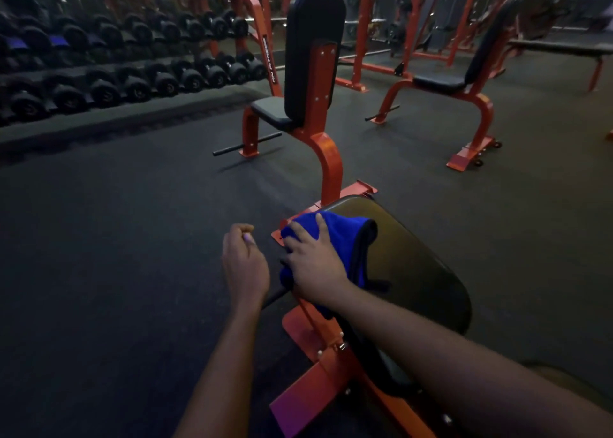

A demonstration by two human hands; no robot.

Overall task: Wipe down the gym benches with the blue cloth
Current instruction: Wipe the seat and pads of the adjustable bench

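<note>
The nearest bench's black back pad (418, 271) on an orange frame fills the lower middle of the head view. A blue cloth (341, 235) lies draped over the pad's top left edge. My right hand (315, 265) lies flat on the cloth with fingers spread, pressing it against the pad. My left hand (243, 261) hovers just left of the bench, fingers curled into a loose fist, holding nothing. Ahead stands a second upright bench (311, 59), and a third bench (464, 76) is at the right.
A long rack of black dumbbells (132, 59) runs along the left wall. Orange racks (411, 23) and a flat bench (564, 47) stand at the back. Dark rubber floor (116, 238) stretches left of the near bench. The near bench's orange base (318, 391) lies by my arms.
</note>
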